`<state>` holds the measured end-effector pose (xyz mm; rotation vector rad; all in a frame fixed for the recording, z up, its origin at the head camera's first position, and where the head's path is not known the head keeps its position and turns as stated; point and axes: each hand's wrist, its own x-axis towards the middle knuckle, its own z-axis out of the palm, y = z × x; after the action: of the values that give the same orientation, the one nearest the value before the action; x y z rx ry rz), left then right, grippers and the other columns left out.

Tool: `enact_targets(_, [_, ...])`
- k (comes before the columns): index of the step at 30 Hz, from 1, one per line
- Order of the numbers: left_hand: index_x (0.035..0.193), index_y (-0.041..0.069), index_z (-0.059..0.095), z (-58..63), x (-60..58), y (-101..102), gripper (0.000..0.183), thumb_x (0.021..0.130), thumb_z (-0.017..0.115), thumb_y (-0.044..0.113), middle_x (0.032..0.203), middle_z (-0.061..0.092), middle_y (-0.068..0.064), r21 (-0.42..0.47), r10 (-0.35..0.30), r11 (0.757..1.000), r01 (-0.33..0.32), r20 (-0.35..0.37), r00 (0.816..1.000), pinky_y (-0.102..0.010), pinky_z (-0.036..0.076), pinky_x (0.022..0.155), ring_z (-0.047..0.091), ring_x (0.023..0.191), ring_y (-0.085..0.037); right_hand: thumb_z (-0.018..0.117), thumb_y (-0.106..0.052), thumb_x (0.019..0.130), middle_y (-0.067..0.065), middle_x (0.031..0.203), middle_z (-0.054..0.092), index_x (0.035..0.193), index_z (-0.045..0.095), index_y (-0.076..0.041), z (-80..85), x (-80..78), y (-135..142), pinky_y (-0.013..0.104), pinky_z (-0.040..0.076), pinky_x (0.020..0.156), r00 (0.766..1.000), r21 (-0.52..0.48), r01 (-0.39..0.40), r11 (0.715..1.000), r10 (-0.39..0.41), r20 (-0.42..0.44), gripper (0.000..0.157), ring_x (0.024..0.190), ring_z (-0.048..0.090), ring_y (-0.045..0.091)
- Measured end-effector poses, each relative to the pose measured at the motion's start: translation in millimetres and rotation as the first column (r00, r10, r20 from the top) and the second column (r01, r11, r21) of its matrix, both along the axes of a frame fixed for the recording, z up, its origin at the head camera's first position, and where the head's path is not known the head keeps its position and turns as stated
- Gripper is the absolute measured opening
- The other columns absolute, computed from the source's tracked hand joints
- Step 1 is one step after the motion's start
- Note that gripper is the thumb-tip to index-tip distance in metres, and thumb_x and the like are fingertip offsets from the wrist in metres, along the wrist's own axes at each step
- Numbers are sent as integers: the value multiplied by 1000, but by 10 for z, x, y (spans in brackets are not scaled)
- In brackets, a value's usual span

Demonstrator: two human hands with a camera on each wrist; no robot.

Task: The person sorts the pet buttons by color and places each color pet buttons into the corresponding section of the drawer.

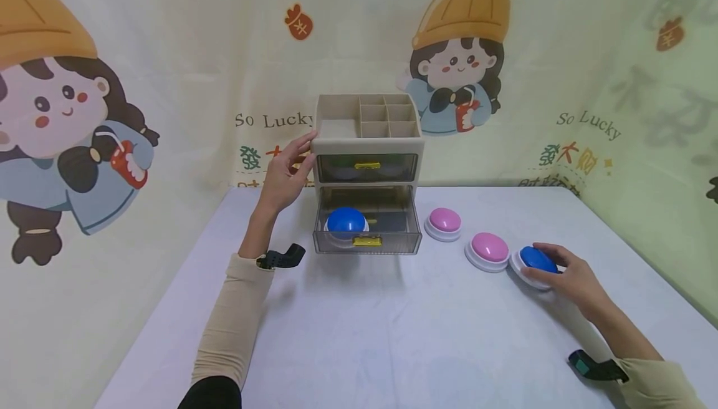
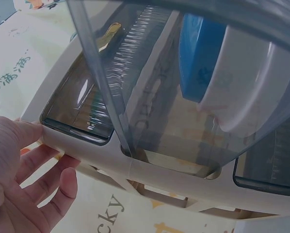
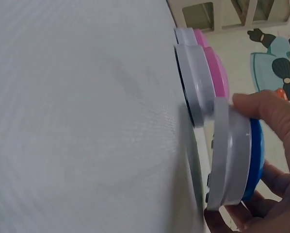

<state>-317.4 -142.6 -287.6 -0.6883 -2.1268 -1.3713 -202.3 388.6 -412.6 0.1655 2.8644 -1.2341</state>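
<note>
A small curtained-off tabletop set is suggested, the kind of room beyond being hidden, since a white-topped table (image 1: 359,334) is backed and flanked by pale hanging fabric (image 1: 359,35) printed with cartoon figures (image 1: 457,63) and "So Lucky" lettering (image 1: 275,121).

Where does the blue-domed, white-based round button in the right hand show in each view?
Head: right of and below centre, the blue-domed, white-based round button in the right hand.
Left wrist: not in it; the other blue-domed button there sits in the open lower drawer.
Right wrist: lower right, seen side-on.
Shared landmark: the off-white plastic drawer organiser, at top right in the right wrist view.
</note>
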Motion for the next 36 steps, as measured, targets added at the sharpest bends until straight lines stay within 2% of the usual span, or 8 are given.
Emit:
enact_targets(5, [148,9,53,7,5,-4,45,103,57,8,147,57,-15,0,-5,1000,5,7,1000,-43,55,86,66,114,-37,69,-45,96,33,157,29,159,28,-3,49,12,-10,70,39,101,1000,-73,-12,997,13,4,87,138,28,56])
enact_targets(14, [148,7,53,21,24,-2,45,103,57,7,147,58,-16,2,-8,1000,8,9,1000,-46,55,87,66,114,-38,74,-40,94,31,155,35,157,34,-4,225,80,-250,68,43,101,996,-53,-69,996,65,-67,83,136,33,56])
enact_targets(18, [148,8,53,18,21,0,45,103,57,6,147,57,-16,3,-10,1000,10,8,1000,-45,55,87,66,114,-38,77,-38,92,29,155,38,155,38,-4,306,128,-391,41,53,97,990,-38,-103,994,99,-96,81,136,38,53])
enact_targets(20, [148,8,53,15,17,1,45,103,57,6,147,58,-16,3,-9,1000,9,4,1000,-45,55,86,67,113,-38,78,-37,91,28,155,39,154,40,-6,335,150,-461,35,55,93,988,-34,-115,993,111,-104,80,135,40,53])
enact_targets(25, [147,8,54,13,8,0,45,103,58,6,146,58,-16,-2,-1,1000,1,-5,1000,-44,55,85,67,113,-37,79,-30,90,29,154,38,154,41,-6,366,177,-605,60,52,95,981,-40,-150,988,143,-128,78,132,42,56])
enact_targets(28, [147,7,54,13,4,-1,45,103,58,6,146,58,-16,-1,1,1000,-1,-7,1000,-42,55,85,67,113,-37,80,-29,90,29,155,39,154,41,-6,375,163,-644,61,51,96,978,-36,-160,986,154,-138,78,132,42,55])
enact_targets(33, [147,7,53,14,8,-5,45,102,58,6,147,58,-16,3,-12,1000,12,-5,1000,-40,54,85,66,115,-37,77,-29,92,25,153,43,153,42,-6,402,112,-630,18,50,91,973,-51,-168,984,158,-167,74,134,43,46])
enact_targets(36, [147,7,53,11,12,-6,45,102,58,6,147,58,-16,5,-17,1000,17,-4,1000,-42,55,86,66,115,-38,75,-29,95,21,152,45,153,42,-7,429,74,-612,8,44,84,972,-78,-165,983,148,-183,71,132,44,31])
